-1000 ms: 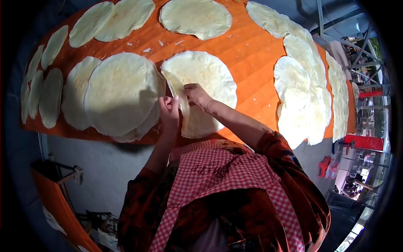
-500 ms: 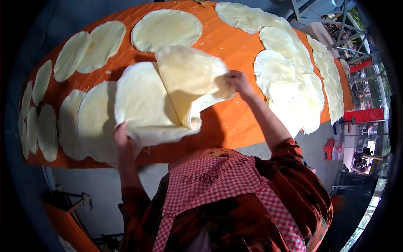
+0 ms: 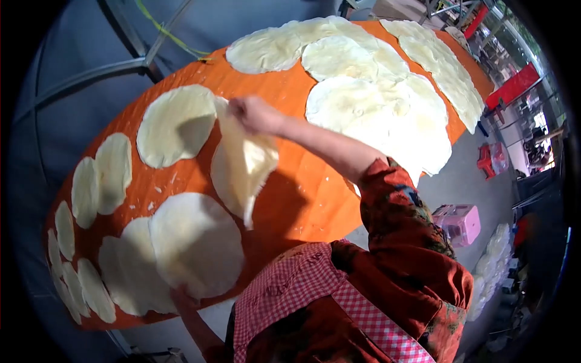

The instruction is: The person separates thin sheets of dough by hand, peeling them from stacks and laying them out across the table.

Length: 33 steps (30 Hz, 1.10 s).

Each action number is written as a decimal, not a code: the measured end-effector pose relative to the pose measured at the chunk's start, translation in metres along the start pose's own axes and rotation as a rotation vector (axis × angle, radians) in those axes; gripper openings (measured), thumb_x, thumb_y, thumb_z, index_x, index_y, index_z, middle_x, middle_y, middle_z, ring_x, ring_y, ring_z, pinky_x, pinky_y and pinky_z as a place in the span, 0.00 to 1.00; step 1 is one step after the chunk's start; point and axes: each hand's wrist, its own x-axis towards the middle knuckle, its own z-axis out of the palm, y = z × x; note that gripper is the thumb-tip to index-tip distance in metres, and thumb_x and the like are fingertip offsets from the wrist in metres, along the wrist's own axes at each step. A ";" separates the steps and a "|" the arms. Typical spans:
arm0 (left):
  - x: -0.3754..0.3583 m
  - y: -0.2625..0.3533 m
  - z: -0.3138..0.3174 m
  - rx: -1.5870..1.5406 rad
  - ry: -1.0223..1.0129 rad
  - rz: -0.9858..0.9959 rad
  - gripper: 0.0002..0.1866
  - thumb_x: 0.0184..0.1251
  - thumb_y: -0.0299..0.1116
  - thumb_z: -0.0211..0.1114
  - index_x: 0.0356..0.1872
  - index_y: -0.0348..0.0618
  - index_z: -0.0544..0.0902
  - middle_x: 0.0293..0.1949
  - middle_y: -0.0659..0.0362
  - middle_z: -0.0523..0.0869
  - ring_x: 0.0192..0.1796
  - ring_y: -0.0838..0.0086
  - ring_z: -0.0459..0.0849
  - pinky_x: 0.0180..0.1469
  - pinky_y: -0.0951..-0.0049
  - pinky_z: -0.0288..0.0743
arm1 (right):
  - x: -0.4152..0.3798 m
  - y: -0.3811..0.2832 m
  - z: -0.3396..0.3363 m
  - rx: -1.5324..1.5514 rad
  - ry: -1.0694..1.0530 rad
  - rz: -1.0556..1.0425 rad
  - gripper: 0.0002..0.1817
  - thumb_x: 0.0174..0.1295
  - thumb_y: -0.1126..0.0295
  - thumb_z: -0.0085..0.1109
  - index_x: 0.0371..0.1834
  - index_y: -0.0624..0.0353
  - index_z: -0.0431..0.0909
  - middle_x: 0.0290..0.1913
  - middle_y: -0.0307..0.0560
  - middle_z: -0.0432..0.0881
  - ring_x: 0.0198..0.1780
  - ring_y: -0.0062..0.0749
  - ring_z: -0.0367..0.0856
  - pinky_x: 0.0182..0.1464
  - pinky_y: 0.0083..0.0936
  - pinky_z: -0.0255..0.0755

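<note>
My right hand (image 3: 257, 115), slightly blurred, is closed on the upper edge of a thin, pale round dough sheet (image 3: 233, 169). This sheet hangs partly folded, with its right side lifted off the orange table cover (image 3: 302, 206). Below and to the left, another round dough sheet (image 3: 196, 242) lies flat near the table's front edge, overlapping its neighbour. My left hand (image 3: 184, 297) is at the lower rim of that flat sheet; its fingers are dim and I cannot make out their grip. A further flat sheet (image 3: 175, 127) lies just left of the raised one.
Several more sheets lie at the table's left end. Overlapping sheets (image 3: 375, 103) cover the right part, with another row (image 3: 436, 66) beyond. A metal frame (image 3: 142, 60) stands behind the table. A pink stool (image 3: 457, 225) and a red stool (image 3: 485, 160) are on the floor at right.
The folded sheet has separated from the one beneath, which now lies flat. My right hand has carried it away toward the table's far side. The view has turned left.
</note>
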 end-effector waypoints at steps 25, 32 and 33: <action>-0.031 0.000 0.063 0.184 -0.032 0.459 0.10 0.58 0.31 0.55 0.40 0.39 0.77 0.34 0.60 0.79 0.39 0.66 0.78 0.43 0.60 0.74 | -0.126 0.025 0.106 0.442 -0.427 0.369 0.26 0.60 0.63 0.63 0.57 0.65 0.70 0.53 0.50 0.78 0.55 0.35 0.75 0.56 0.29 0.70; -0.059 0.084 0.150 -0.365 0.008 0.085 0.18 0.62 0.29 0.61 0.54 0.44 0.72 0.48 0.60 0.78 0.49 0.74 0.78 0.45 0.71 0.75 | -0.184 -0.136 0.246 0.204 -0.469 -0.023 0.32 0.59 0.60 0.60 0.63 0.64 0.64 0.45 0.67 0.77 0.46 0.54 0.80 0.49 0.38 0.74; -0.056 0.079 0.147 -0.262 0.033 0.093 0.18 0.66 0.33 0.58 0.57 0.46 0.70 0.50 0.59 0.77 0.55 0.69 0.75 0.51 0.64 0.74 | -0.178 -0.132 0.255 0.179 -0.429 -0.017 0.28 0.60 0.62 0.59 0.60 0.64 0.67 0.40 0.65 0.79 0.42 0.54 0.81 0.45 0.38 0.76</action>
